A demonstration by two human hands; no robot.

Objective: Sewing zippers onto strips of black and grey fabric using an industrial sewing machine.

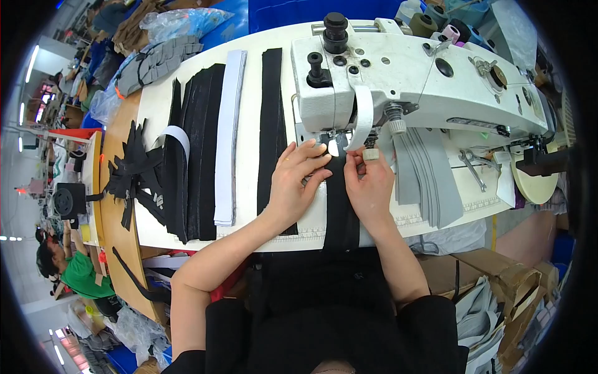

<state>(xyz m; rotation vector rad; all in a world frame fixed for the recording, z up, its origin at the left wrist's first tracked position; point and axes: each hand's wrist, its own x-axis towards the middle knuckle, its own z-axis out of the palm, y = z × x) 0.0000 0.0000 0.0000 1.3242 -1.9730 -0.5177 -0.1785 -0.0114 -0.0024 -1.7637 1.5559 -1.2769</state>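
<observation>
A white sewing machine (pixel 417 75) stands over a pale table (pixel 243 240). A black fabric strip (pixel 341 212) runs under its presser foot (pixel 335 142) and down over the front edge. My left hand (pixel 293 181) presses on the strip's left side by the foot, fingers bent and close together. My right hand (pixel 367 193) pinches the strip's right side just below the foot, its fingertips partly hidden. Left of my left hand lies another long black strip (pixel 271 93).
Stacks of black strips (pixel 202 149), white strips (pixel 225 137), a black cut pile (pixel 131 174) and grey strips (pixel 423 181) flank my hands. Wrenches (pixel 473 168) lie right. Thread cones (pixel 423 23) stand behind. A person in green (pixel 87 274) works at the left beyond a wooden board (pixel 118 137).
</observation>
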